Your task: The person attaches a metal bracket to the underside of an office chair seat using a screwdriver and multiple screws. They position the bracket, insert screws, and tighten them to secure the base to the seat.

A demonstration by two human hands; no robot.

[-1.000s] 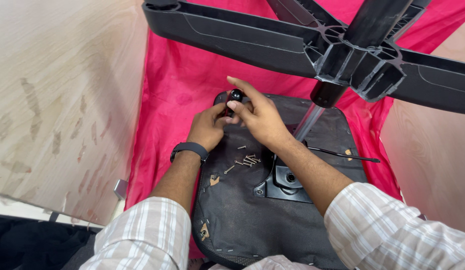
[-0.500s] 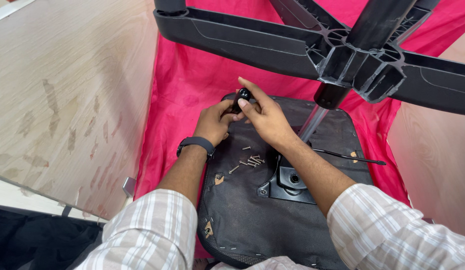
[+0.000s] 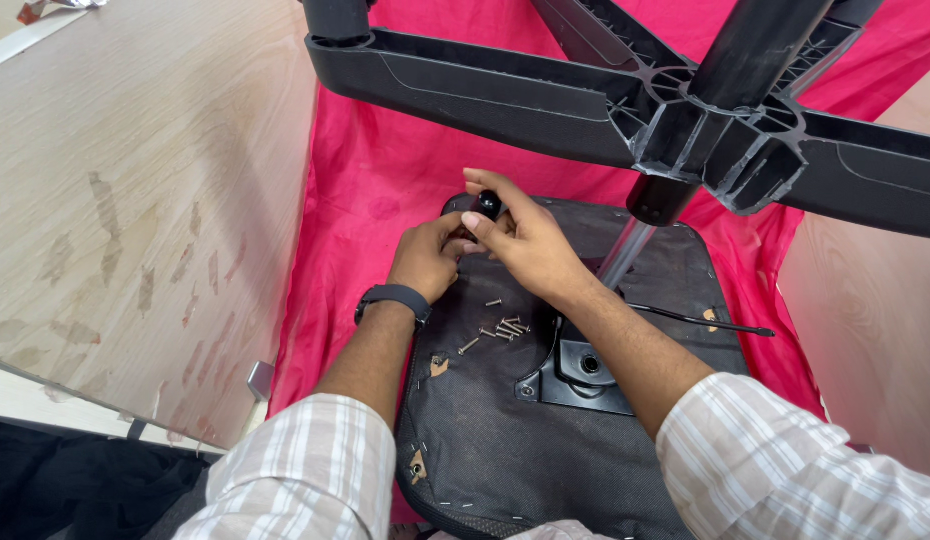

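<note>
An office chair lies upside down, its black fabric seat underside facing me on a pink cloth. My right hand pinches a small black knob at the seat's far edge. My left hand, with a dark wristband, is curled against the same spot just below the knob; what it grips is hidden. Several loose screws lie on the seat near my right wrist. The black star base hangs overhead on a silver gas column.
A black metal mounting plate is bolted to the seat. A thin black lever rod sticks out to the right. Pale wooden surfaces flank the cloth on both sides. A dark object sits at lower left.
The view has shifted slightly. My right hand's fingers have turned a little around the black knob while both hands stay at the seat's far edge.
</note>
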